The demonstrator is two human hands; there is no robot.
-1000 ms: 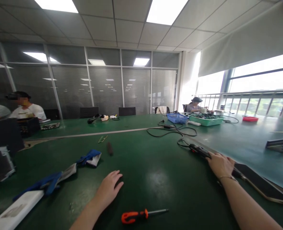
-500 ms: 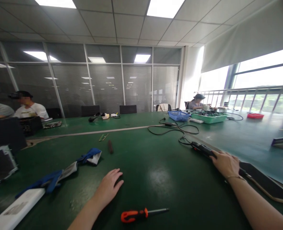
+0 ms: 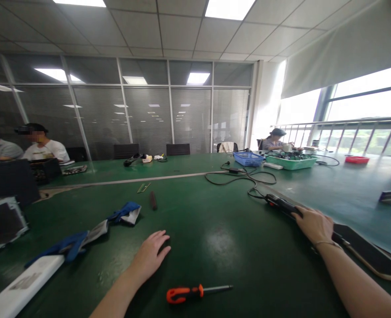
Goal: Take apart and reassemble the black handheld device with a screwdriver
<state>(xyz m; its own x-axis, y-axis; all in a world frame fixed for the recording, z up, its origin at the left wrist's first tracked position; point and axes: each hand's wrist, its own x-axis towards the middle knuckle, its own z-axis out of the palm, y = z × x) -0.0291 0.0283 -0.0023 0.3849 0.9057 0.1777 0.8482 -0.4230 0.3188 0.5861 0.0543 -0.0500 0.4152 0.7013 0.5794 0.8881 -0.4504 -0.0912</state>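
Observation:
My left hand point(image 3: 152, 254) lies on the green table point(image 3: 198, 265), palm down, fingers stretched out and holding nothing. Near it is an orange and black screwdriver point(image 3: 185, 294), its shaft pointing right. Over at the right, my right hand point(image 3: 314, 226) is closed over a black corded electric screwdriver point(image 3: 281, 204) with a red switch. The tool's middle is hidden under the hand. Beside that wrist lies a flat, dark panel with a pale edge point(image 3: 369, 251). Blue and white work gloves point(image 3: 74, 243) rest to the left of my left hand.
A white box point(image 3: 25, 285) and a framed panel point(image 3: 3, 225) occupy the left side. A dark brown bar point(image 3: 153, 201) lies farther in. A black cable point(image 3: 228, 182) loops toward a blue basket point(image 3: 247, 159) and a green basket point(image 3: 291, 162). Other people sit at the far sides.
The view has tilted down and shifted slightly, so the scene sits a little differently. My left hand stays flat on the table, and my right hand stays on the electric screwdriver.

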